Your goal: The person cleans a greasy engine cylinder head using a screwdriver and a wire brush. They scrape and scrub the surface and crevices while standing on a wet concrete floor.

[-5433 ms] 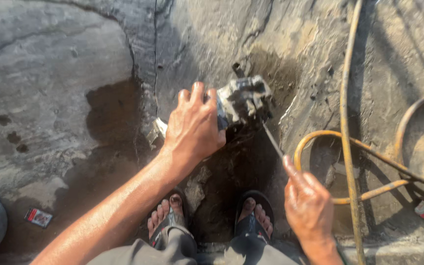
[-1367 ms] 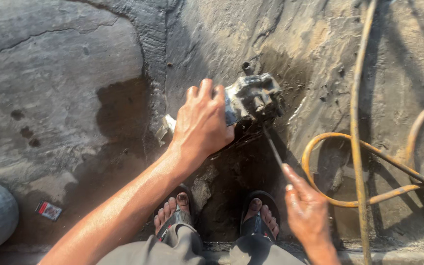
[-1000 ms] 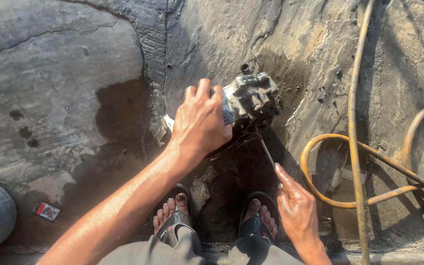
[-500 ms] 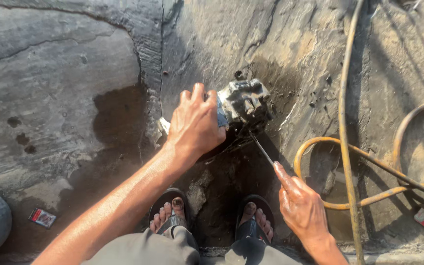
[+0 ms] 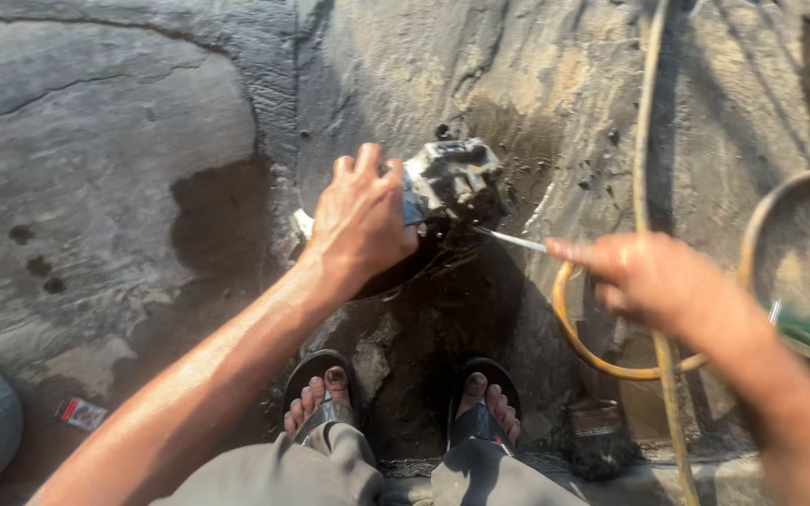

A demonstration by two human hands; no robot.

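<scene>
My left hand is clamped over the top and side of the greasy metal engine part, fingers curled round it so it stays put on the wet, oil-dark patch of ground just ahead of my sandals. My right hand is closed round a thin metal tool (a slim rod or screwdriver; I cannot tell which from here), pinched between thumb and fingers, with its tip reaching in at the right lower side of the part.

As far as I can judge, the work is in the middle. The part sits in one piece, with its housing and small fittings on top in place and nothing taken off lying beside it, so whatever I am prying or picking at has not come free yet. The tool's tip looks to be touching or just at the part, though the shadow there hides the exact spot. The dark stain under it suggests some oil or water has already run out.

A yellow hose runs down the right and loops near my right wrist, apart from the part. A small red wrapper lies well off to the left.
</scene>
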